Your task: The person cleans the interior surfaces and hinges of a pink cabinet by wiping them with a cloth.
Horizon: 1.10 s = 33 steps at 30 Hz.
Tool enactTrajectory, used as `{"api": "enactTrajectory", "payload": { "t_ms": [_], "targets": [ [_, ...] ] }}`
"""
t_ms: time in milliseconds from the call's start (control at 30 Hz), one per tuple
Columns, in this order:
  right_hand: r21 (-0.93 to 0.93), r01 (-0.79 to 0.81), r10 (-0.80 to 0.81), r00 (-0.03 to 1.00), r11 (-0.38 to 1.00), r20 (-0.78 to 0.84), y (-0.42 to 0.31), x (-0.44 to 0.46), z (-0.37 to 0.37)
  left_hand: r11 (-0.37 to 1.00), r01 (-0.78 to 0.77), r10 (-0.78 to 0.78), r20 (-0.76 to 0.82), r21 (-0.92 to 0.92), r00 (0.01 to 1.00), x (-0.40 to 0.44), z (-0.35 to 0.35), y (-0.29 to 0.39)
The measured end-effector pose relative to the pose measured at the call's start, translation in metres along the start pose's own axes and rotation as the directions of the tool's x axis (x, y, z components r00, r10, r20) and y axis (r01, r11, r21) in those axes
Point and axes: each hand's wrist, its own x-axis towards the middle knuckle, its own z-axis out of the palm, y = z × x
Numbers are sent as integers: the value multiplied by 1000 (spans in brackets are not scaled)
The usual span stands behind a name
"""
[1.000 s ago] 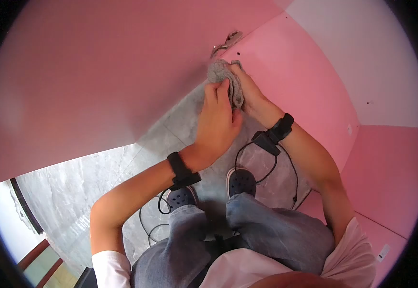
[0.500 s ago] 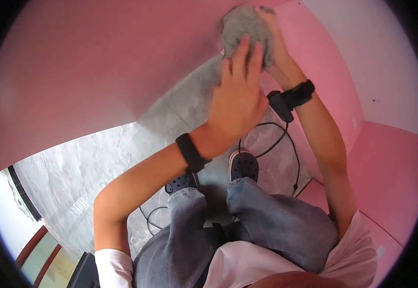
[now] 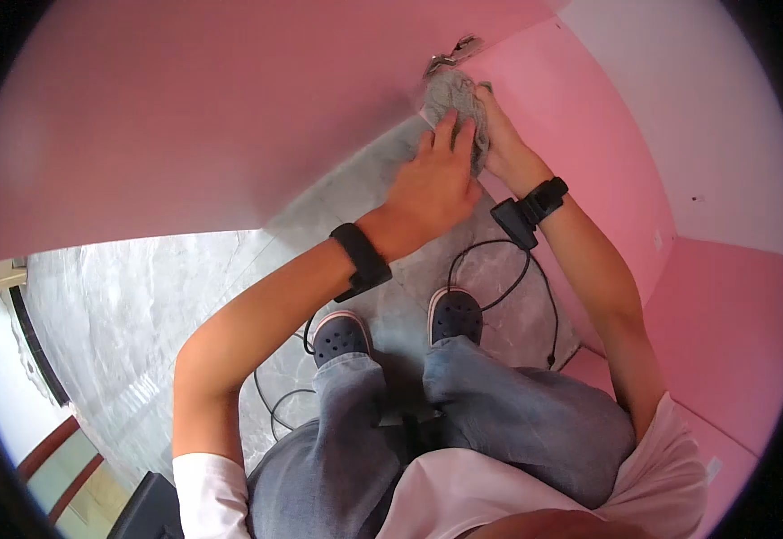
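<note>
Pink panels [image 3: 185, 117] close in on two sides, grey marbled floor [image 3: 140, 305] below, metal hinge [image 3: 454, 56] up at the corner where the panels meet. We have the grey cloth [image 3: 451, 90] just below that hinge, bunched between our two hands, well above the floor. Left hand [image 3: 429, 190]: fingers a little spread, tips laid on the cloth's near face. Right hand [image 3: 508, 151]: against the cloth's right side, fingers mostly hidden behind it, so we cannot tell whether they pinch it or only back it up.

Handling, our guess: light, soft, floppy, nothing to break. It looks crumpled and thick where folded, so it should squash easily and give good grip; wet or dry, we can't tell. Best hold is probably the thick bunched middle, whole hand around it, flat fingers for pressure. Loose edges likely sag or could snag on the hinge, so we'd tuck those in. Black straps [image 3: 362, 262] sit on both wrists; a cable [image 3: 550, 301] hangs below the right one, clear of the cloth.
</note>
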Motion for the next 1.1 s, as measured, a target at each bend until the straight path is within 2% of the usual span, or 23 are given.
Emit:
{"api": "enactTrajectory", "payload": {
  "t_ms": [100, 167, 233, 300, 367, 400, 433, 467, 500, 533, 567, 600, 633, 700, 833, 900, 967, 1000, 1067, 1100],
  "targets": [
    [10, 2, -2, 998, 1000, 64, -6, 9, -10, 1000, -19, 19, 4, -16, 1000, 3, 11, 3],
    [61, -21, 19, 1000, 998, 25, -15, 22, -3, 995, -97, 99, -186, 22, 977, 14, 14, 2],
    [121, -40, 42, 999, 992, -12, -17, 18, -3, 996, -90, 87, -160, -15, 983, 17, 6, 9],
    [162, 64, -76, 995, 985, 69, -14, 0, -8, 996, -72, 64, -147, -45, 987, 15, 0, 13],
    [185, 42, -60, 994, 982, 91, -19, -12, -10, 970, -162, 152, -69, -183, 986, 10, -1, 16],
    [209, 21, -46, 992, 978, 115, -23, -13, -13, 971, -158, 147, -74, -182, 986, 10, 3, 15],
    [203, 15, -41, 992, 979, 123, -22, -1, -23, 980, -170, 160, -100, -101, 982, 9, 9, 15],
    [195, 54, -87, 983, 979, 164, -19, 20, -38, 983, -180, 176, -125, -22, 976, 8, 15, 13],
    [189, 94, -132, 971, 978, 200, -21, 36, -48, 984, -175, 170, -131, -29, 977, 11, 17, 9],
    [178, 91, -125, 974, 980, 190, -26, 49, -43, 972, -197, 180, -134, -130, 975, 18, 20, 4],
    [217, 103, -119, 991, 971, 60, -30, 61, -30, 948, -224, 196, -136, -227, 971, 23, 22, 4],
    [258, 126, -112, 991, 958, -68, -37, 67, -22, 944, -234, 206, -138, -233, 969, 26, 22, 6],
    [257, 133, -118, 990, 957, -73, -45, 61, -18, 943, -210, 188, -106, -259, 976, 29, 20, 6],
    [142, 147, -151, 988, 979, 21, -42, 38, -13, 943, -165, 154, -62, -289, 986, 23, 16, 7],
    [104, 170, -177, 983, 980, 55, -46, 16, -30, 932, -83, 96, 17, -354, 995, 16, 2, 8],
    [295, 64, -150, 948, 953, 281, -45, 19, -48, 931, -50, 65, 28, -362, 997, 12, 0, -2],
    [278, 61, -135, 957, 959, 258, -50, 34, -52, 922, -158, 90, -202, -352, 975, 11, 4, -14],
    [253, 67, -127, 965, 965, 230, -56, 36, -45, 923, -158, 90, -201, -351, 975, 14, 4, -19],
    [259, 43, -94, 978, 965, 188, -57, 31, -35, 959, -75, -9, -295, -272, 955, 15, 5, -28],
    [270, 20, -62, 987, 963, 148, -56, 26, -30, 960, -81, 1, -288, -268, 958, 14, 2, -27]
  ]
}}
